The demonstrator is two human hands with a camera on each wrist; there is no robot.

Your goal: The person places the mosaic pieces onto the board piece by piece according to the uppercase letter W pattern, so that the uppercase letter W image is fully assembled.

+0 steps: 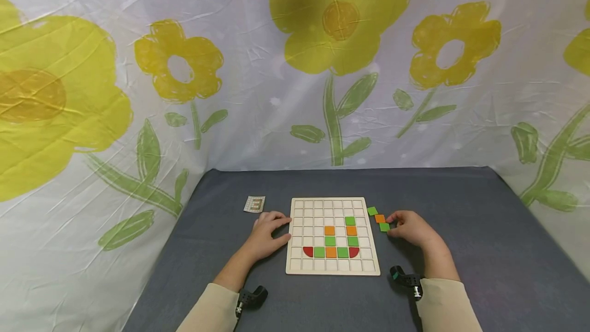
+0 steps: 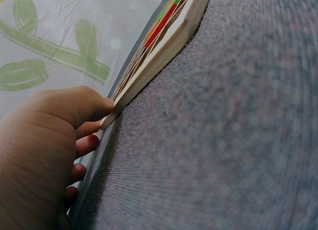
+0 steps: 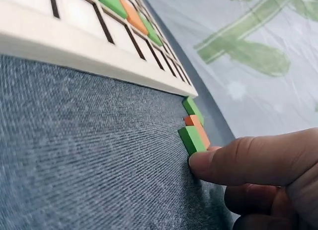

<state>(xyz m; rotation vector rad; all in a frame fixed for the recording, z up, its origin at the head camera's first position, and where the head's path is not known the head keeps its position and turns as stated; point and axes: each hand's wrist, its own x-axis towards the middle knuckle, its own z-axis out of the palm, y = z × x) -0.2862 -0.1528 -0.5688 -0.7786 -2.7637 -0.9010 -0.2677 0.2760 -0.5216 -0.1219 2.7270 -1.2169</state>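
Observation:
A square wooden grid board (image 1: 311, 270) lies on the table with red, green and orange pieces set in several of its cells. My left hand (image 1: 268, 237) rests at the board's left side, its thumb and fingertips touching the edge, fingers loosely bent. To the right of the board, a green tile (image 1: 372, 211), an orange tile (image 1: 380, 218) and a nearer green tile (image 1: 384, 227) lie in a slanting row. My right hand (image 1: 415, 229) pinches the nearer green tile at its right end between thumb and index finger; in the right wrist view the thumb (image 3: 213, 165) presses on it.
A small card (image 1: 254, 204) printed with a grid pattern lies beyond my left hand. Dark grey cloth (image 1: 332, 301) covers the table. Behind it hangs a white curtain (image 1: 249, 117) with yellow flowers. A black wrist device sits at each sleeve.

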